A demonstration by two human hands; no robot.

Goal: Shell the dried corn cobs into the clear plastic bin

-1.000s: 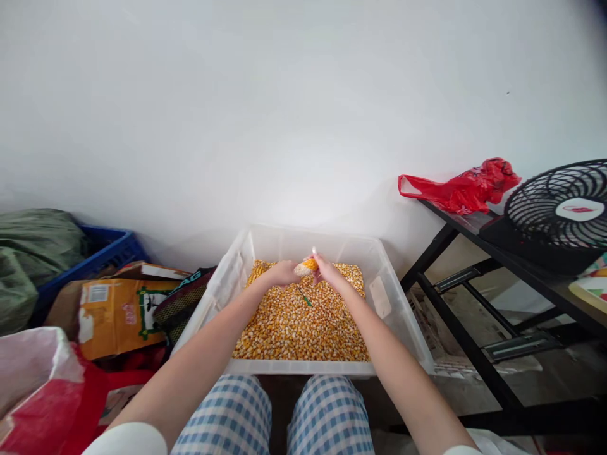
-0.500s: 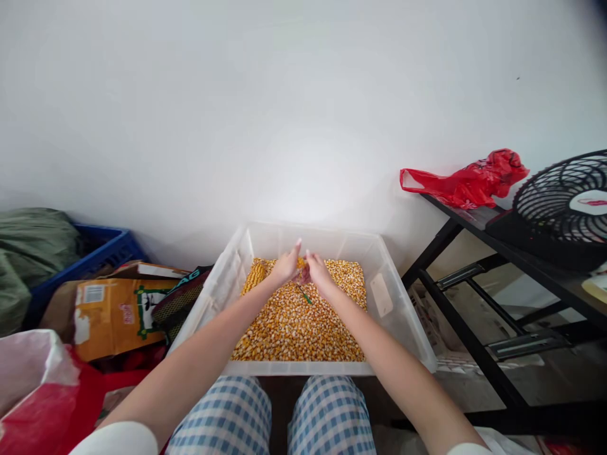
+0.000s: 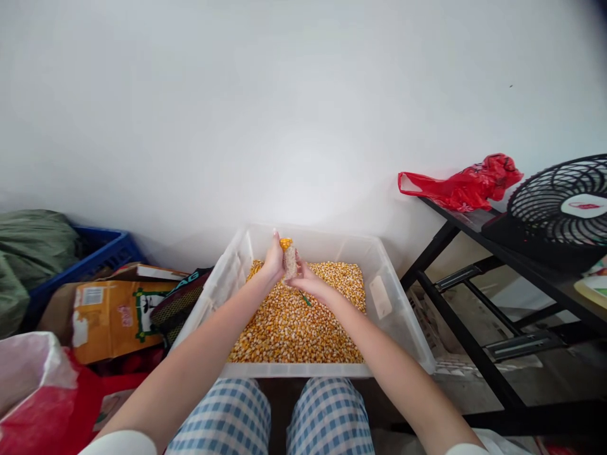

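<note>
Above loose golden corn kernels [image 3: 303, 332] in a translucent rectangular plastic tub [image 3: 398, 316], a pale, partly stripped corn cob [image 3: 289, 263] points steeply up the view, left hand [image 3: 274, 258] gripping its left side, right hand's [image 3: 307, 279] fingers pinching its lower right.

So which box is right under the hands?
The clear plastic tub, beneath the left hand and right hand; it holds loose corn kernels. The blue crate and printed cardboard box sit off to the left.
</note>
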